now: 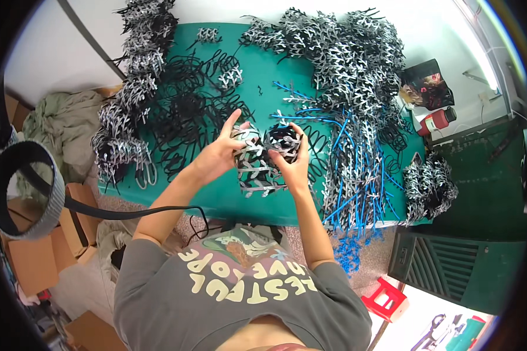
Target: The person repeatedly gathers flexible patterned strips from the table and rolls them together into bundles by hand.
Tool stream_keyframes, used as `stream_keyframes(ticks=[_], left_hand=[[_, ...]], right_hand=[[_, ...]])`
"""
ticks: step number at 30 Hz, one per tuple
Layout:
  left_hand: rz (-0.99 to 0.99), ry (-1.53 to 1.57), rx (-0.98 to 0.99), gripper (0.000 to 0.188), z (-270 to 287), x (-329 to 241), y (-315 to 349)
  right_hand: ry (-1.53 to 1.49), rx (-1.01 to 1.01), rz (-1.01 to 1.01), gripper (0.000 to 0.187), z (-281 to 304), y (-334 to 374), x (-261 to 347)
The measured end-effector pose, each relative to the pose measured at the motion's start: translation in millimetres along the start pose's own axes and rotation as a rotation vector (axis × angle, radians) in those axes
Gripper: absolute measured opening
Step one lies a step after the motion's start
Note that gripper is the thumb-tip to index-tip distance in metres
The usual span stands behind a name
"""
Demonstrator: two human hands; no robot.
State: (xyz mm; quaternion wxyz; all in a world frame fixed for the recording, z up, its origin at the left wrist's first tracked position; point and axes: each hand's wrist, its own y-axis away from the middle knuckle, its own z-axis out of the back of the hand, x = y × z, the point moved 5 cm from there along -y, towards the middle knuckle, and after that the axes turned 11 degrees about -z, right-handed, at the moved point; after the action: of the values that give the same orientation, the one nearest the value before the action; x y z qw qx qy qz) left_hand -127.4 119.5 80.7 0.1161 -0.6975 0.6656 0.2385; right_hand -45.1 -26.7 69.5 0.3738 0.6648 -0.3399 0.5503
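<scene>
The dark grey cotton T-shirt [175,298] bears big pale letters. Fingertips of L hand [219,153] are partly hidden; it is half spread at the flat hanging part [255,169], cannot tell if gripping. R hand [294,161] holds the black roll w/ silver leaf shapes [284,139] above the green table [269,76]. Brown cardboard boxes [32,263], far L: contents unclear.

There are two small loose leafy pieces [231,77], one green surface [269,64], one red stool [397,308], one red bottle [436,121] and one dark bag [430,86]; heaped leafy strips [357,64], black cords [185,105], blue strands [347,256] and cardboard boxes [33,263] overlap too much to count.
</scene>
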Motion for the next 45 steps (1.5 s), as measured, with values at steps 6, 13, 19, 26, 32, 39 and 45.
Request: stream_keyframes(ticks=[6, 13, 19, 26, 32, 39, 45], left_hand=[[-0.442, -0.515, 0.104, 0.092, 14, -24, 16], [-0.405, -0.587, 0.158, 0.083, -3, -27, 18], [-0.4, -0.732, 0.114, 0.06, 8, -9, 9], [-0.512, -0.725, 0.154, 0.065, -10, -3, -7], [-0.389, -0.78, 0.276, 0.085, 8, 19, -16], [-0.266, -0.68, 0.16, 0.073, -9, 55, -54], [-0.339, -1.258, 0.271, 0.088, -8, 99, -87]], right_hand=[[0.053, -0.106, 0.155, 0.078, -4, 13, 21], [0.021, 0.14, -0.022, 0.061, -29, 13, 27], [0.029, 0.14, -0.037, 0.056, -35, 11, 32], [-0.046, 0.05, 0.024, 0.054, -34, 9, 24], [-0.095, -0.028, -0.051, 0.053, -7, 0, -2], [-0.131, -0.092, -0.063, 0.056, 22, -6, -16], [-0.395, -0.225, -0.194, 0.059, 66, -8, -45]])
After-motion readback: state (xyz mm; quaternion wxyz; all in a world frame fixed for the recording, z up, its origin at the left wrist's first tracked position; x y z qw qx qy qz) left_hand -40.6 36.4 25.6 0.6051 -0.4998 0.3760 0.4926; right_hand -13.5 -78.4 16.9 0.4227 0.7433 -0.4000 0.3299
